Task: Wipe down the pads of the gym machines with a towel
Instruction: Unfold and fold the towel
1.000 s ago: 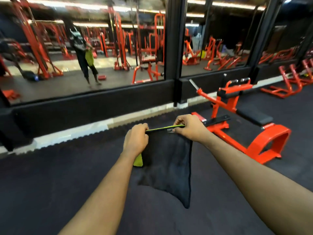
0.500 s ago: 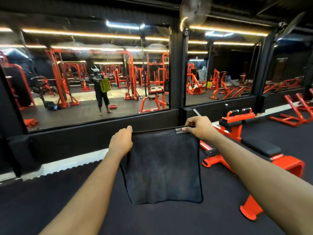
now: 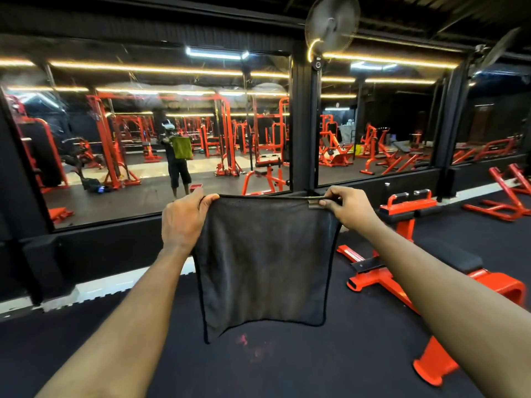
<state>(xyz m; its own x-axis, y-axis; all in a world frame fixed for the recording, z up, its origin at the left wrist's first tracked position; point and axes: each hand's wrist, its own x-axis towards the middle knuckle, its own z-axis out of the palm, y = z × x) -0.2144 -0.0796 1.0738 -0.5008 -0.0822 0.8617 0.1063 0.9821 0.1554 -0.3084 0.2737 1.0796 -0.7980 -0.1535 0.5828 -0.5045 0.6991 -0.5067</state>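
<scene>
Both hands hold the towel [image 3: 264, 259] by its upper corners. Left hand [image 3: 184, 216]: fingers curled over the top-left corner, back of the hand turned toward the person. Right hand [image 3: 349, 206]: thumb and fingers pinch the top-right corner, just beside a small grey tag [image 3: 314, 203] at the hem. The towel is dark grey with a black bound edge. It is stretched flat between the hands with both arms extended. Its top edge is taut and near level. Its lower edge hangs free, and the bottom-left corner droops lowest. It touches nothing but the hands and hangs above the black floor [image 3: 258, 369]. To the right an orange machine [image 3: 402, 216] stands on the floor, apart from the towel. Its black pad [image 3: 451, 254] shows just above the right forearm. Behind the towel a mirror [image 3: 143, 173] in black framing runs across the wall in panels. The left panel gives the reflection [image 3: 176, 156] of the person, standing and holding the towel up; the towel's far face reads green there. More orange machines show in the mirror, and others stand along the wall at far right. A fan [image 3: 332, 24] is mounted at the top of the black post [image 3: 304, 124] between two panels. Yellow light strips run across the upper part of the mirror.
</scene>
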